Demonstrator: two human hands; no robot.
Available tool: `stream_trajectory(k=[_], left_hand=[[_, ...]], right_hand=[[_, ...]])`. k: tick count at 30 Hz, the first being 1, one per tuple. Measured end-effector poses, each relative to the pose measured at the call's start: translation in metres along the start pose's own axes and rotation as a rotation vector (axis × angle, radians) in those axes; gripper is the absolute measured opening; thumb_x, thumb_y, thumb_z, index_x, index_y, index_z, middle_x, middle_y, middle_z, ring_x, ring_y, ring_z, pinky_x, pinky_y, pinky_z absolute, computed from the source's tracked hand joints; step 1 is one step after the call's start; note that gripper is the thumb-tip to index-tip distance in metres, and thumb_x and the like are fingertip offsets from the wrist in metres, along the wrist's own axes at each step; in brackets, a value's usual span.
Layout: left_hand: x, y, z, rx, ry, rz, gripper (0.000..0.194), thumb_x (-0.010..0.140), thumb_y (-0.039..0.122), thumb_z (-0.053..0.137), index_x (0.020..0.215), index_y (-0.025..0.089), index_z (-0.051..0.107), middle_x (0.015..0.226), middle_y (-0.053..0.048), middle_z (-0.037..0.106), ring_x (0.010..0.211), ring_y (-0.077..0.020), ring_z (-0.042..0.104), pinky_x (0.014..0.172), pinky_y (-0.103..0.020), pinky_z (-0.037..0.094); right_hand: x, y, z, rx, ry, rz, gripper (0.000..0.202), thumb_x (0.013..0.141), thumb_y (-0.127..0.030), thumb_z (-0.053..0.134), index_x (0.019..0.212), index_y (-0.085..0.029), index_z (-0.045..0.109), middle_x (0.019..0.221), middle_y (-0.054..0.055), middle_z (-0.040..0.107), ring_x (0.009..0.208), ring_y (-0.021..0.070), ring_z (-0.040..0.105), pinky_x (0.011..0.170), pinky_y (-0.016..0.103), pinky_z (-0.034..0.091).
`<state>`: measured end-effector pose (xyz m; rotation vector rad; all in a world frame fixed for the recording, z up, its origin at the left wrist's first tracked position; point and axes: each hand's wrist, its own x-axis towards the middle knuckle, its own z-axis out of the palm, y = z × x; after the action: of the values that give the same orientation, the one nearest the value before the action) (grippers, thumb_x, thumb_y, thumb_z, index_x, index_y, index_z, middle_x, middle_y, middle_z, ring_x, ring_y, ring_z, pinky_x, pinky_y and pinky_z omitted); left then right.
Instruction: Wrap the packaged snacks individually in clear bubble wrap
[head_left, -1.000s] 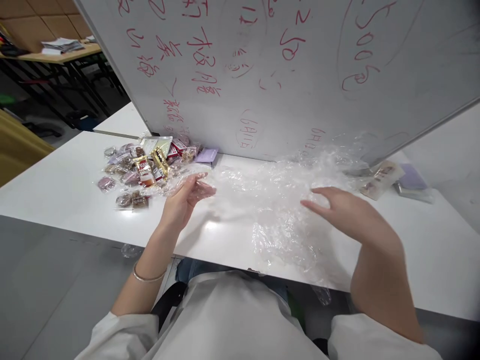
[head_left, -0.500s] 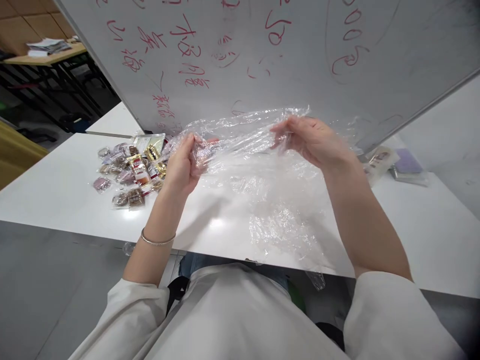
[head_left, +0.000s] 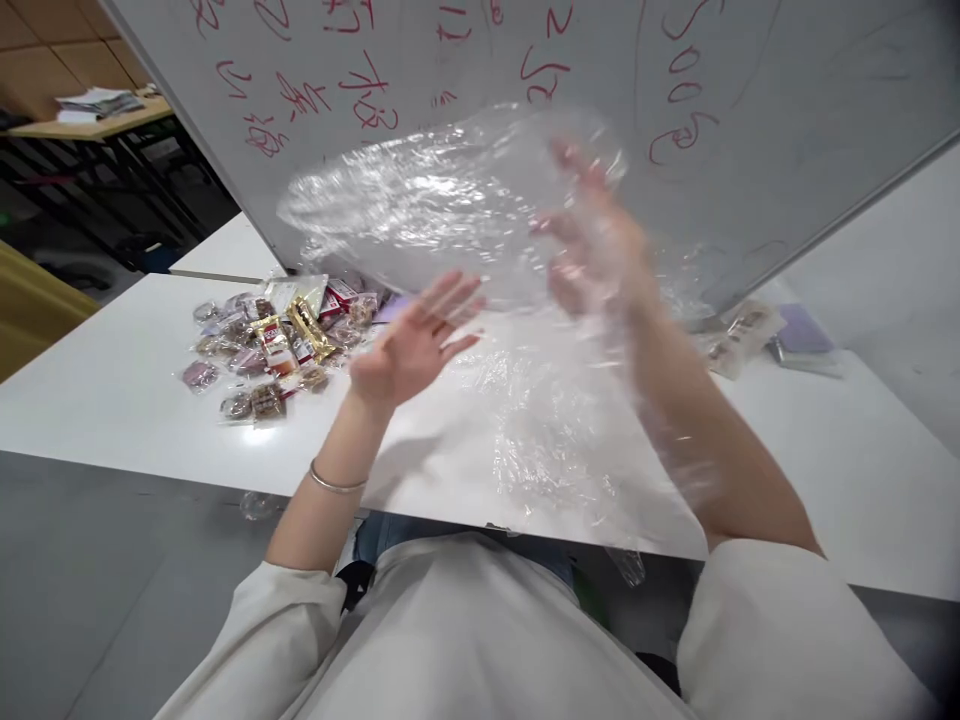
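Note:
A clear plastic bag billows above the table in front of the whiteboard, its film puffed out to the left. My right hand appears behind or inside the film, fingers spread and smeared by motion; the film also trails along that forearm. Below the bag, my left hand is open with its fingers apart, holding nothing. Whether its fingertips touch the film I cannot tell. More crumpled clear plastic lies on the white table under my hands and hangs over the front edge.
Wrapped snacks lie piled on the left of the white table. A whiteboard with red writing stands behind. Purple and clear packets rest at the right. Papers sit on a desk farther back.
The bag, earlier stretched between both hands, has risen and opened out. My left hand has let go and spread its fingers. My right hand has moved up, its fingers now spread.

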<state>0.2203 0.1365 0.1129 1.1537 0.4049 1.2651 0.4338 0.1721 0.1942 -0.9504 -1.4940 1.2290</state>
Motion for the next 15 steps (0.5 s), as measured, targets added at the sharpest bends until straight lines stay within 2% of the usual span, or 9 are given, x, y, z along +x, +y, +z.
stream_trajectory(k=[3,6,8,10,12,14,15], left_hand=[[-0.012,-0.028,0.016,-0.045,-0.02,-0.08,0.063,0.071,0.036,0.083,0.13,0.034,0.06,0.15,-0.003,0.048,0.136,-0.0328,0.047,0.103,-0.044,0.048],[-0.026,-0.048,0.027,-0.128,0.135,-0.222,0.055,0.076,0.035,0.08,0.127,0.032,0.063,0.143,-0.007,0.055,0.111,-0.0256,0.065,0.079,-0.032,0.056],[-0.034,-0.059,0.03,-0.144,0.268,-0.341,0.048,0.078,0.036,0.079,0.122,0.027,0.066,0.125,-0.009,0.066,0.08,-0.0142,0.067,0.061,-0.023,0.05],[-0.041,-0.068,0.03,-0.137,0.332,-0.467,0.04,0.078,0.031,0.08,0.114,0.019,0.069,0.092,-0.006,0.071,0.056,-0.005,0.053,0.049,-0.018,0.039],[-0.046,-0.073,0.028,-0.17,0.341,-0.557,0.028,0.076,0.023,0.081,0.101,0.013,0.072,0.066,0.001,0.06,0.047,-0.0032,0.042,0.044,-0.018,0.032],[-0.049,-0.075,0.023,-0.235,0.376,-0.56,0.012,0.074,0.016,0.079,0.081,0.013,0.071,0.057,0.004,0.051,0.048,-0.0048,0.043,0.045,-0.018,0.035],[-0.051,-0.075,0.021,-0.264,0.411,-0.529,0.011,0.074,0.014,0.078,0.072,0.014,0.067,0.057,0.003,0.051,0.05,-0.006,0.047,0.049,-0.019,0.041]], right_hand=[[-0.013,0.049,0.017,-0.196,0.059,-0.056,0.052,0.097,-0.063,0.041,0.134,-0.031,0.056,0.081,-0.001,0.059,0.049,0.0078,0.038,0.046,0.022,0.032],[-0.034,0.087,0.025,-0.501,0.148,-0.05,0.043,0.092,-0.059,0.053,0.109,-0.023,0.069,0.065,-0.002,0.051,0.059,0.013,0.045,0.06,0.027,0.037],[-0.045,0.101,0.024,-0.6,0.201,-0.039,0.041,0.092,-0.059,0.052,0.091,-0.022,0.07,0.059,-0.002,0.046,0.06,0.0143,0.044,0.062,0.029,0.035],[-0.052,0.109,0.02,-0.568,0.205,-0.033,0.047,0.093,-0.061,0.048,0.076,-0.022,0.067,0.058,-0.002,0.045,0.06,0.0147,0.045,0.063,0.029,0.036],[-0.055,0.114,0.013,-0.458,0.209,-0.019,0.051,0.093,-0.064,0.045,0.071,-0.022,0.065,0.056,-0.002,0.045,0.058,0.0146,0.046,0.061,0.029,0.037],[-0.057,0.114,0.003,-0.344,0.236,0.013,0.048,0.092,-0.064,0.046,0.08,-0.023,0.068,0.055,-0.003,0.044,0.053,0.0141,0.044,0.057,0.029,0.038],[-0.058,0.114,-0.003,-0.306,0.253,0.023,0.047,0.092,-0.064,0.046,0.088,-0.024,0.07,0.054,-0.004,0.043,0.051,0.0138,0.043,0.054,0.028,0.037]])
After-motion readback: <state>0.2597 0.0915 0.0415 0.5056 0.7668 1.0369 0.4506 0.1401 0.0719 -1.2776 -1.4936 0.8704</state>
